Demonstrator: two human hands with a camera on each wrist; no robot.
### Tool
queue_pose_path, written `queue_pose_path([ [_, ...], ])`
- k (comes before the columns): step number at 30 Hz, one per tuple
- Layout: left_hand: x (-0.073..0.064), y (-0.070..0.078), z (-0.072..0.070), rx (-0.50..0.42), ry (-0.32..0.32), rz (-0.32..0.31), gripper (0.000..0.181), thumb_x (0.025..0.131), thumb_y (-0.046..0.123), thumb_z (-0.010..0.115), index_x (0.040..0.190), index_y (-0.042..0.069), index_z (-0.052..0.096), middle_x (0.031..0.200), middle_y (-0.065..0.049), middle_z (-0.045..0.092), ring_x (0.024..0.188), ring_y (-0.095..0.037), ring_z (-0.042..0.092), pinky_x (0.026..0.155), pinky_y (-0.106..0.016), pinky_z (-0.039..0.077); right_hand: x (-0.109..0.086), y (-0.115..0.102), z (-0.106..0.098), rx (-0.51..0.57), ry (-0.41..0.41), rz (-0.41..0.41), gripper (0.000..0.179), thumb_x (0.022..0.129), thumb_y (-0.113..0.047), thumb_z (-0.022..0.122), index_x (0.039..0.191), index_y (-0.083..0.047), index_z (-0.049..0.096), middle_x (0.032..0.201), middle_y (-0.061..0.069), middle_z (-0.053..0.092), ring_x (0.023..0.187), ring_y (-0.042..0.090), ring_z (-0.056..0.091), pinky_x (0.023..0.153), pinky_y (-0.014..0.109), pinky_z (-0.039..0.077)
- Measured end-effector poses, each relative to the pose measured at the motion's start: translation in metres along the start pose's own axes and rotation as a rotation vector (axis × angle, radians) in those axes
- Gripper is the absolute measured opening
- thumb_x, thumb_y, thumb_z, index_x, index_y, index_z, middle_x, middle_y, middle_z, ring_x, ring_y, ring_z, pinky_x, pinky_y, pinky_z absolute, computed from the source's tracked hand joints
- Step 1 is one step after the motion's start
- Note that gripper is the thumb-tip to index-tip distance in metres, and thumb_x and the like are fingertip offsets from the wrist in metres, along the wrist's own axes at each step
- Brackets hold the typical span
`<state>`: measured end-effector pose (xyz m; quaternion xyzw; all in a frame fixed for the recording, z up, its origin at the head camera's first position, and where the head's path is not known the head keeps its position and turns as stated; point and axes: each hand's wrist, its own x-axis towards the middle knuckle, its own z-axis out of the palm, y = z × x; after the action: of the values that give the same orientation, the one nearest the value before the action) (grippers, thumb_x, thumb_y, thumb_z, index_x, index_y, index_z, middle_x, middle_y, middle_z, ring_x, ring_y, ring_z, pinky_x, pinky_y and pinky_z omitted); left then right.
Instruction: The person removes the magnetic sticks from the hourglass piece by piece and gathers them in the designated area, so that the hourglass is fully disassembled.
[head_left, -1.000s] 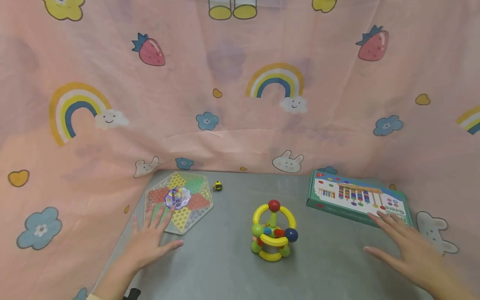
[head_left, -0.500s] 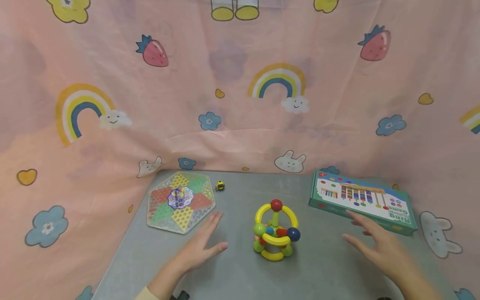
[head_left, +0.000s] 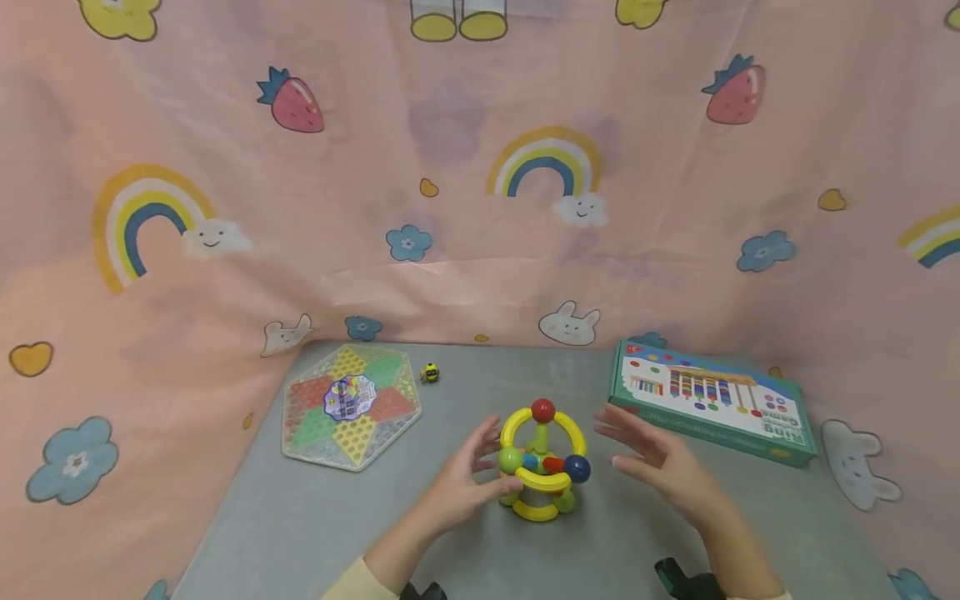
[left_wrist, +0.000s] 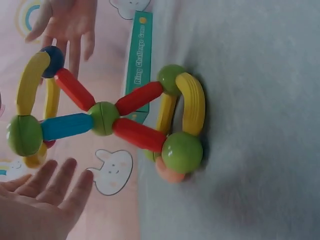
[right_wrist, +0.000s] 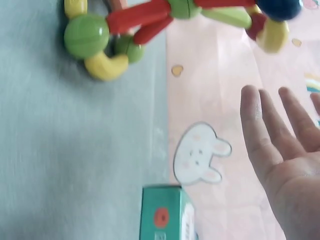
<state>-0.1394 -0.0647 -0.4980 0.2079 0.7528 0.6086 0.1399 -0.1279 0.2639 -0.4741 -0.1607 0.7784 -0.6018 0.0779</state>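
Head view: left grip [head_left: 459,492] and right grip [head_left: 672,472], uncurled, empty, have neared the toy [head_left: 543,482] at nine and three; surface edge [head_left: 517,348] at twelve o'clock.

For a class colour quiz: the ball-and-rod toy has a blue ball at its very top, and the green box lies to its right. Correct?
Not quite: the head view shows a red ball topping the toy; the green box does lie to its right.
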Motion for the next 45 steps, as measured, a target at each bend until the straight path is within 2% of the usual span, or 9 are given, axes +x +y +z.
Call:
queue_pose_path([
  [5,0.006,-0.004,0.002,-0.027,0.022,0.028,0.073,0.095,0.030,0.071,0.156,0.014,0.034,0.149,-0.008,0.053,0.134,-0.027,0.053,0.111,-0.050,0.043,0.015,0.000,0.017,-0.038,0.034,0.034,0.048,0.106,-0.022,0.051,0.153,-0.013,0.043,0.153,0.016,0.047,0.134,0.021,0.055,0.092,0.035,0.057],
  [10,0.019,-0.010,-0.001,-0.140,-0.061,0.030,0.064,0.099,0.026,0.066,0.156,0.020,0.036,0.156,-0.003,0.046,0.141,-0.028,0.046,0.112,-0.038,0.043,0.022,0.001,0.026,-0.078,0.020,0.087,0.053,0.107,-0.029,0.049,0.156,-0.012,0.037,0.158,0.021,0.039,0.139,0.045,0.044,0.094,0.042,0.056],
  [18,0.030,-0.011,-0.004,-0.347,-0.198,-0.004,0.063,0.104,0.023,0.057,0.159,0.016,0.029,0.162,-0.006,0.037,0.140,-0.030,0.049,0.105,-0.040,0.050,0.028,0.001,0.035,-0.011,0.003,0.143,0.058,0.106,-0.032,0.052,0.158,-0.017,0.033,0.162,0.017,0.034,0.138,0.043,0.047,0.099,0.052,0.052],
  [27,0.029,-0.011,0.001,-0.603,-0.157,-0.063,0.052,0.109,0.018,0.044,0.158,0.012,0.029,0.159,-0.020,0.038,0.143,-0.040,0.041,0.107,-0.054,0.046,0.031,-0.008,0.046,-0.006,0.058,0.229,0.061,0.103,-0.037,0.057,0.157,-0.020,0.036,0.155,0.023,0.043,0.117,0.034,0.066,0.089,0.041,0.059],
  [36,0.030,-0.013,0.002,-0.670,-0.122,-0.115,0.052,0.110,0.027,0.040,0.159,0.013,0.028,0.158,-0.020,0.038,0.138,-0.029,0.048,0.109,-0.049,0.045,0.036,-0.014,0.046,0.010,0.105,0.291,0.060,0.104,-0.038,0.054,0.158,-0.019,0.036,0.144,0.023,0.055,0.104,0.030,0.070,0.083,0.038,0.060],
  [38,0.029,-0.018,0.002,-0.625,-0.069,-0.117,0.051,0.111,0.030,0.035,0.158,0.011,0.030,0.155,-0.022,0.040,0.135,-0.028,0.048,0.108,-0.051,0.044,0.036,-0.012,0.046,0.016,0.144,0.300,0.056,0.107,-0.038,0.048,0.157,-0.019,0.036,0.142,0.022,0.057,0.105,0.029,0.070,0.086,0.037,0.059],
  [40,0.027,-0.025,0.003,-0.468,0.012,-0.122,0.049,0.110,0.030,0.037,0.154,0.009,0.037,0.149,-0.020,0.047,0.131,-0.027,0.051,0.105,-0.051,0.046,0.036,-0.005,0.046,0.006,0.199,0.309,0.052,0.109,-0.036,0.044,0.156,-0.017,0.038,0.141,0.021,0.058,0.108,0.029,0.068,0.089,0.038,0.058],
  [42,0.025,-0.035,0.006,-0.212,0.065,-0.139,0.046,0.106,0.031,0.047,0.147,0.009,0.048,0.138,-0.015,0.057,0.124,-0.025,0.055,0.101,-0.049,0.049,0.036,0.005,0.046,-0.046,0.239,0.317,0.047,0.109,-0.029,0.044,0.153,-0.015,0.042,0.143,0.019,0.057,0.111,0.029,0.067,0.091,0.040,0.058],
  [45,0.023,-0.050,0.016,0.233,0.055,-0.149,0.033,0.094,0.032,0.068,0.121,0.014,0.066,0.116,0.000,0.066,0.108,-0.019,0.061,0.091,-0.040,0.052,0.034,0.025,0.049,-0.210,0.195,0.329,0.043,0.105,-0.014,0.051,0.148,-0.011,0.049,0.143,0.018,0.058,0.118,0.033,0.063,0.094,0.048,0.056],
])
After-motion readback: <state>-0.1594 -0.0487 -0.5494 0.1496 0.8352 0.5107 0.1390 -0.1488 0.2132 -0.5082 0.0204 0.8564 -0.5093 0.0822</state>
